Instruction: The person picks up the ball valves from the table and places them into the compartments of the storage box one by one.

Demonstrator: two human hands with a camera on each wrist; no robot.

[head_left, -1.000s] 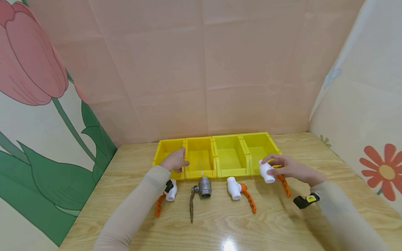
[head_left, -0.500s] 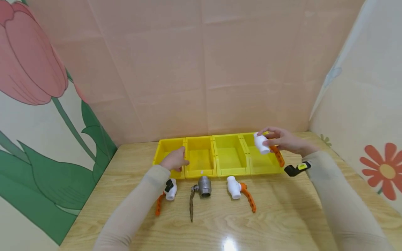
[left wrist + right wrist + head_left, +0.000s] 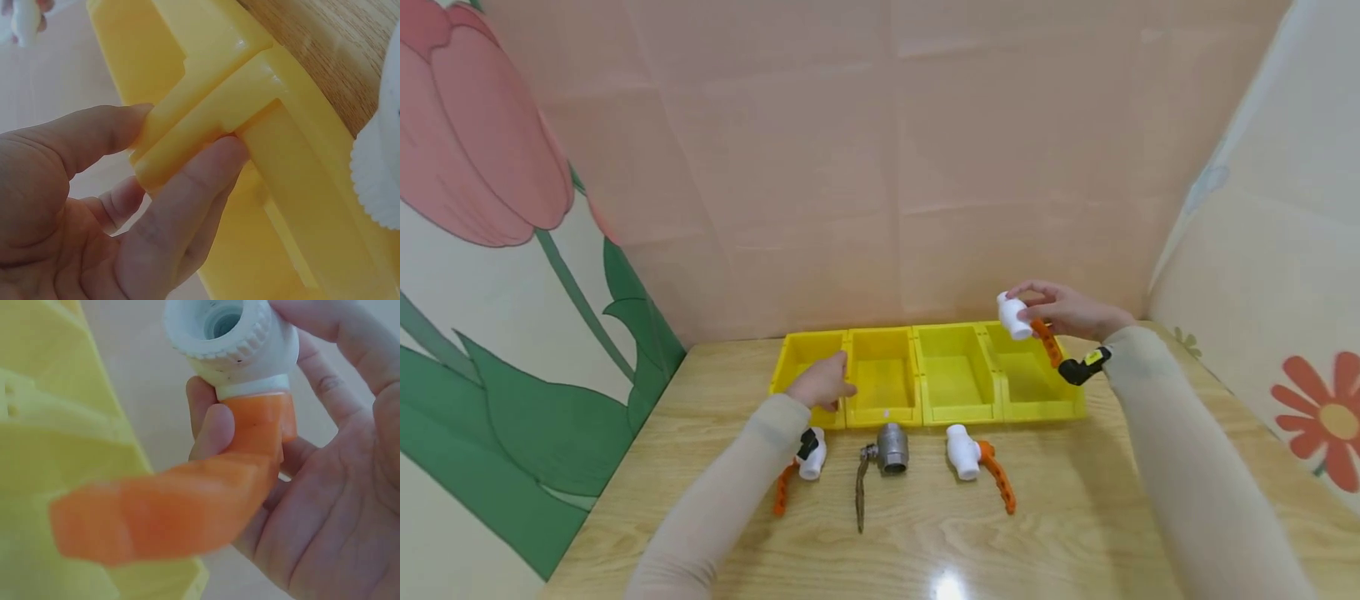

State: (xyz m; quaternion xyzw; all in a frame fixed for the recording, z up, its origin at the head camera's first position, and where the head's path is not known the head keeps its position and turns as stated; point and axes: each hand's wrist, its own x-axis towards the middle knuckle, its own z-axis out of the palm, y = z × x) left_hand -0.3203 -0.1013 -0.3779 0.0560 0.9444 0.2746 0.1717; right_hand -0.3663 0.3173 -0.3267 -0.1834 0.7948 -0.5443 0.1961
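My right hand grips a white ball valve with an orange lever, raised over the far-right yellow bin. In the right wrist view, fingers wrap the neck where the orange lever meets the white body. My left hand is at the divider between the two left bins. Seen from the left wrist, its thumb and fingers pinch the adjoining yellow bin walls. Part of the far-left bin is hidden by this hand.
Four-sided yellow bins stand in a row against the back wall. In front lie a white valve with orange lever, a grey metal valve and another white valve, partly covered by the left wrist camera. Side walls bound the wooden table.
My right hand has lifted the white ball valve from in front of the far-right bin, up and back over it. The left hand stays at the bin divider.
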